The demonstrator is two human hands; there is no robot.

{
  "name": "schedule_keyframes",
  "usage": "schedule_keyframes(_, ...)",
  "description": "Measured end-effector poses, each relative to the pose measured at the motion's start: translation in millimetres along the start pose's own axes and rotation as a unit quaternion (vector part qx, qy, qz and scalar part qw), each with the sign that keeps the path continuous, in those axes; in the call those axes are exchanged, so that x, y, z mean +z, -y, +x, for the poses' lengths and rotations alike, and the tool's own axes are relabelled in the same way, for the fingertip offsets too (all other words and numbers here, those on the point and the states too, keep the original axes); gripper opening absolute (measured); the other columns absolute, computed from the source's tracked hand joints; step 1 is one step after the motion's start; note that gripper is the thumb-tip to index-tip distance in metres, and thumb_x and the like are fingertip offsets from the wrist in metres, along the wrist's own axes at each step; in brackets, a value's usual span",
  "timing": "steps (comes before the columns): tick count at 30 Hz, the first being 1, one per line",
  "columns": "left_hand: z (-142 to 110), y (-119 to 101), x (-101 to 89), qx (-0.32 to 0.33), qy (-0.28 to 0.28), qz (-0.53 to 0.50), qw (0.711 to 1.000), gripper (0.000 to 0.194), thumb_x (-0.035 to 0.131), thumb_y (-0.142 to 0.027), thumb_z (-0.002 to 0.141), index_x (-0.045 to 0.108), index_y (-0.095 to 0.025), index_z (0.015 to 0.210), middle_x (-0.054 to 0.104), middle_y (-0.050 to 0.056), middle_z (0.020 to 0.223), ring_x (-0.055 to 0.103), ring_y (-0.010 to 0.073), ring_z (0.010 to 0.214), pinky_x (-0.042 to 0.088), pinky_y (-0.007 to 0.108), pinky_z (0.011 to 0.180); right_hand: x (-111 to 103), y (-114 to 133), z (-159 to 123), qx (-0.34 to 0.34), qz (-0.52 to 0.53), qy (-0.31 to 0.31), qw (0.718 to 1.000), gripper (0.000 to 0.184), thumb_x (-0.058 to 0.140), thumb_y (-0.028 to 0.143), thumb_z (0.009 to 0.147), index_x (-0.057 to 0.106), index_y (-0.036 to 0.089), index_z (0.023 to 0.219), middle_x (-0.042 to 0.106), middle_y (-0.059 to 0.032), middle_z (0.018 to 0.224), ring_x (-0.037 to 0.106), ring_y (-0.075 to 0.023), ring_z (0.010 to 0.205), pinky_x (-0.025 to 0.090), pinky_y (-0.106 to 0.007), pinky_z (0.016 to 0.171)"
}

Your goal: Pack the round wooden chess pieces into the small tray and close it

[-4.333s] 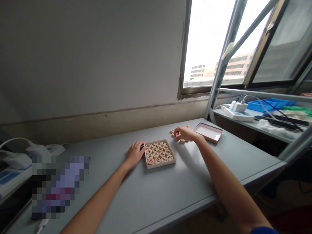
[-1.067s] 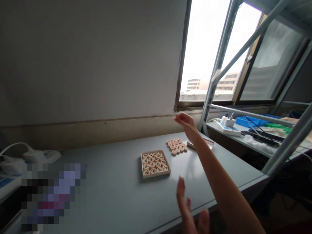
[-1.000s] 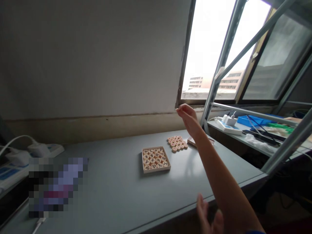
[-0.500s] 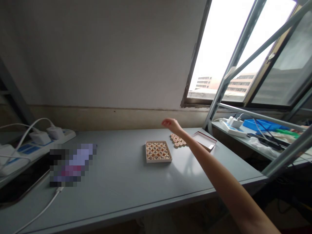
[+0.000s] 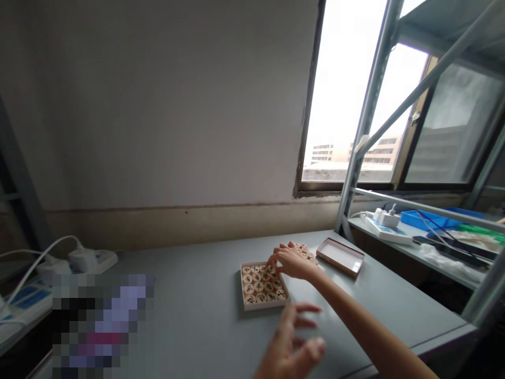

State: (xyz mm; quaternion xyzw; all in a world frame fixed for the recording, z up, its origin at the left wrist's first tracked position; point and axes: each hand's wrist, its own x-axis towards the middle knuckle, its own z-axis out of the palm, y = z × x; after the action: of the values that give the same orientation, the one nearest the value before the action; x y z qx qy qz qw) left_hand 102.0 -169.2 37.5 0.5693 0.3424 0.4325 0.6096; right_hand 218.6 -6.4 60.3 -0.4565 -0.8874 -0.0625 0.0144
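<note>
A square box (image 5: 265, 305) holds rows of round Chinese chess pieces (image 5: 258, 287) marked with dark characters. My right hand (image 5: 292, 260) is over its far right corner, fingers bent downward and spread, the tips at the pieces there. Whether those fingertips touch a piece is hard to make out. Behind that hand lies a group of loose chess pieces (image 5: 311, 258), partly covered by it. My left hand (image 5: 290, 342) is low in the view, in front of the box, fingers apart and nothing in them.
The box lid (image 5: 341, 255) lies inner side up at the right of the desk (image 5: 189, 316). At left are a blurred-out phone-like object (image 5: 114, 321) and a power strip (image 5: 106, 260) with plugs. A metal frame post (image 5: 355, 179) rises at the desk's back right corner.
My right hand has come down from above the desk to the box's far right corner. My left hand has entered from below. The view has tilted up, so the desk sits lower.
</note>
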Motion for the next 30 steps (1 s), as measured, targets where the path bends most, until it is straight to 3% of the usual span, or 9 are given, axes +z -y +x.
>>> schedule_keyframes(2, 35.0, -12.0, -50.9, 0.117, -0.094, 0.265, 0.953, 0.033, 0.049, -0.034, 0.073, 0.054, -0.023, 0.103, 0.051, 0.007, 0.111, 0.043, 0.0213, 0.112, 0.030, 0.039, 0.100, -0.9, 0.2, 3.1, -0.003, -0.009, 0.003, 1.000, 0.018, 0.059, 0.022, 0.077, 0.065, 0.028, 0.092, 0.062, -0.0042, 0.089, 0.049, -0.0210, 0.090, 0.026, -0.032, 0.077)
schedule_keyframes(4, 65.9, -10.7, -95.8, 0.144, -0.192, 0.407, 0.881, 0.030, 0.043, -0.028, 0.075, 0.054, -0.019, 0.101, 0.049, 0.009, 0.111, 0.043, 0.0217, 0.111, 0.030, 0.038, 0.099, -0.2, 0.4, 7.2, -0.004, -0.018, 0.002, 1.000, 0.017, 0.061, 0.021, 0.075, 0.065, 0.027, 0.090, 0.062, -0.0044, 0.088, 0.050, -0.0214, 0.091, 0.025, -0.032, 0.078)
schedule_keyframes(5, 78.2, -5.0, -113.9, 0.136, -0.202, 0.447, 0.861, 0.031, 0.043, -0.028, 0.075, 0.053, -0.018, 0.103, 0.049, 0.009, 0.109, 0.044, 0.0215, 0.108, 0.033, 0.037, 0.096, 0.7, 0.4, 9.1, -0.004, -0.019, 0.002, 1.000, 0.016, 0.063, 0.021, 0.074, 0.065, 0.026, 0.089, 0.062, -0.0044, 0.088, 0.049, -0.0216, 0.091, 0.025, -0.033, 0.078)
schedule_keyframes(8, 100.1, 20.9, -146.9, 0.059, -0.150, 0.453, 0.877, 0.034, 0.043, -0.033, 0.078, 0.052, -0.018, 0.107, 0.052, 0.007, 0.103, 0.051, 0.0188, 0.099, 0.039, 0.031, 0.089, 5.1, -2.4, 12.4, -0.013, -0.003, -0.007, 1.000, 0.013, 0.066, 0.024, 0.073, 0.065, 0.025, 0.086, 0.061, -0.0037, 0.089, 0.049, -0.0212, 0.092, 0.026, -0.033, 0.078)
schedule_keyframes(11, 102.9, 38.3, -153.1, 0.011, -0.115, 0.426, 0.897, 0.035, 0.041, -0.031, 0.079, 0.052, -0.017, 0.110, 0.052, 0.008, 0.108, 0.053, 0.0172, 0.099, 0.040, 0.027, 0.087, 10.7, -9.6, 12.4, -0.021, 0.030, -0.024, 0.999, 0.016, 0.067, 0.028, 0.071, 0.063, 0.026, 0.087, 0.060, -0.0019, 0.092, 0.049, -0.0201, 0.091, 0.028, -0.032, 0.077)
schedule_keyframes(19, 99.3, 30.8, -145.1, -0.018, -0.104, 0.469, 0.877, 0.040, 0.032, -0.016, 0.082, 0.051, -0.023, 0.116, 0.051, 0.005, 0.113, 0.051, 0.0153, 0.106, 0.035, 0.026, 0.092, 20.5, -18.9, 14.4, -0.016, 0.148, 0.009, 0.989, 0.008, 0.064, 0.019, 0.071, 0.062, 0.021, 0.078, 0.057, -0.0006, 0.081, 0.052, -0.0136, 0.072, 0.037, -0.024, 0.066)
schedule_keyframes(23, 100.5, 37.6, -144.6, 0.011, -0.125, 0.486, 0.865, 0.037, 0.032, -0.017, 0.082, 0.050, -0.022, 0.115, 0.051, 0.006, 0.114, 0.051, 0.0174, 0.105, 0.036, 0.030, 0.092, 24.4, -21.5, 16.7, 0.004, 0.205, -0.025, 0.978, 0.013, 0.065, 0.021, 0.069, 0.063, 0.022, 0.081, 0.059, 0.0019, 0.073, 0.054, -0.0124, 0.068, 0.038, -0.022, 0.063)
schedule_keyframes(27, 98.4, 37.3, -147.4, 0.072, -0.153, 0.497, 0.851, 0.038, 0.034, -0.010, 0.077, 0.050, -0.020, 0.111, 0.052, 0.006, 0.110, 0.052, 0.0171, 0.102, 0.039, 0.029, 0.090, 28.2, -44.7, 29.4, 0.061, 0.266, -0.095, 0.957, 0.020, 0.062, 0.030, 0.072, 0.062, 0.020, 0.089, 0.063, 0.0007, 0.077, 0.055, -0.0128, 0.068, 0.040, -0.023, 0.061)
schedule_keyframes(30, 96.8, 33.3, -152.6, 0.109, -0.180, 0.512, 0.833, 0.040, 0.033, -0.003, 0.072, 0.053, -0.021, 0.101, 0.051, 0.004, 0.107, 0.054, 0.0164, 0.096, 0.040, 0.029, 0.088, 34.0, -64.5, 39.3, 0.093, 0.252, -0.058, 0.962, 0.020, 0.056, 0.032, 0.076, 0.063, 0.020, 0.090, 0.065, 0.0001, 0.079, 0.057, -0.0135, 0.070, 0.041, -0.023, 0.062)
